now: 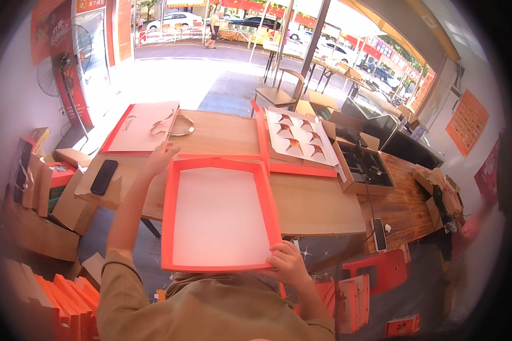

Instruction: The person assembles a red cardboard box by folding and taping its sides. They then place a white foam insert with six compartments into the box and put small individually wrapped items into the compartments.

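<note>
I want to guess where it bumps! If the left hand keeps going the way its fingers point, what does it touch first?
Probably the flat bag with ribbon handles. The left hand, at the orange tray's far corner, points up-left toward it, though depth is hard to judge.

- I'm seeing a cardboard box tray [219, 219], matt white inside with smooth orange rims.
- The table [318, 207] is showing pale, smooth wood with visible grain.
- A white paperboard insert [298, 136] is looking matt, with die-cut holes.
- The phone [104, 176] is gleaming glossy black.
- My sleeves [210, 310] are looking like soft khaki cloth.
</note>
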Action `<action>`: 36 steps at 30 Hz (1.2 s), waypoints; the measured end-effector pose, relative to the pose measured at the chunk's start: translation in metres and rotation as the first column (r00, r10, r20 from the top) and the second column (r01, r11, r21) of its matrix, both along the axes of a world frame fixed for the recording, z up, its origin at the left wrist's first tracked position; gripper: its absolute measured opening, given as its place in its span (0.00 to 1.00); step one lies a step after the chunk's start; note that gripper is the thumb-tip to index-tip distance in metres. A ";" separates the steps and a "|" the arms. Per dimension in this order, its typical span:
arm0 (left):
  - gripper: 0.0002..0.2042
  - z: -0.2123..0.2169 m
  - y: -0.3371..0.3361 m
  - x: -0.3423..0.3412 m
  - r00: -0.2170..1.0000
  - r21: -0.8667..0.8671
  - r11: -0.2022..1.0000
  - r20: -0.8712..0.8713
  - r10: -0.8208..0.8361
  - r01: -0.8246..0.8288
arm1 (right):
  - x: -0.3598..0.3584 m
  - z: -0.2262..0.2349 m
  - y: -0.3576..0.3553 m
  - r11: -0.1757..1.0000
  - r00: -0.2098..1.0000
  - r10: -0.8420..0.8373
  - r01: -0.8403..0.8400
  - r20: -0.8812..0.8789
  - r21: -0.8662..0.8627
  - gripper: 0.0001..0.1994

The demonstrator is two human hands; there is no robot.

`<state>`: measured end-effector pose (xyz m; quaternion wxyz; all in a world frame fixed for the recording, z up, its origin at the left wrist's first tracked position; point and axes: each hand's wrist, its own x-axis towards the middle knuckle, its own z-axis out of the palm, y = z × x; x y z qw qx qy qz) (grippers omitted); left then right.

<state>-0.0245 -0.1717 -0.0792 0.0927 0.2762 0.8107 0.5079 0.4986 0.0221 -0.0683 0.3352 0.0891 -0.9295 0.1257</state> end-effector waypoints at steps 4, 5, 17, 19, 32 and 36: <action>0.37 0.015 0.040 0.005 0.955 -0.125 0.970 0.237 -0.177 0.210 | 0.012 0.000 -0.010 0.999 0.999 -0.038 0.037 0.019 0.037 0.19; 0.37 0.004 0.041 0.002 0.959 -0.133 0.961 0.182 -0.215 0.241 | 0.014 0.004 -0.012 0.999 0.999 -0.033 0.032 0.034 0.038 0.19; 0.25 -0.024 0.021 0.009 0.971 0.008 0.971 0.005 -0.239 0.239 | 0.025 0.010 -0.019 0.994 0.987 0.051 -0.036 0.152 -0.102 0.19; 0.25 -0.033 0.023 0.004 0.972 0.073 0.970 0.012 -0.235 0.234 | 0.019 0.024 -0.012 0.977 0.980 0.087 -0.049 0.177 -0.207 0.23; 0.39 -0.006 0.020 0.011 0.936 -0.057 0.935 0.019 -0.351 0.351 | -0.176 -0.034 0.143 0.300 0.949 -0.074 0.314 0.306 -0.901 0.27; 0.39 -0.007 0.012 0.012 0.930 -0.033 0.930 0.045 -0.364 0.365 | -0.188 -0.027 0.115 0.391 0.935 -0.143 0.354 0.324 -0.849 0.34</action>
